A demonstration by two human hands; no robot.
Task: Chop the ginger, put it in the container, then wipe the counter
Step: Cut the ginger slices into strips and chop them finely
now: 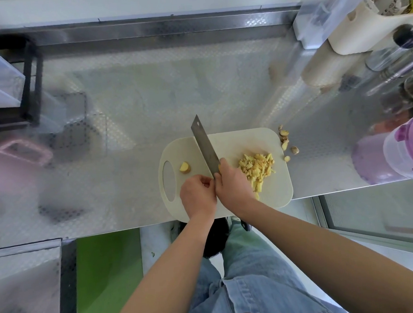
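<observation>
One firm ginger chunk (184,168) sits at the board's (224,140) left end by the counter's (147,99) front edge, its light, probably sticky shreds (256,168) piled right, best scooped; right hand (232,186) grips the knife (204,146), left hand (198,193) curls at its heel, grasp unclear.

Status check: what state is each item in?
Cream plastic cutting board: flat on steel counter.
Rectangular steel cleaver: gripped by right hand.
Left hand: fingers curled at blade's heel, grip unclear.
Yellow chopped ginger pile: on board's right.
Ginger chunk: uncut, by board's handle hole.
Brown ginger peelings: on counter beside board.
</observation>
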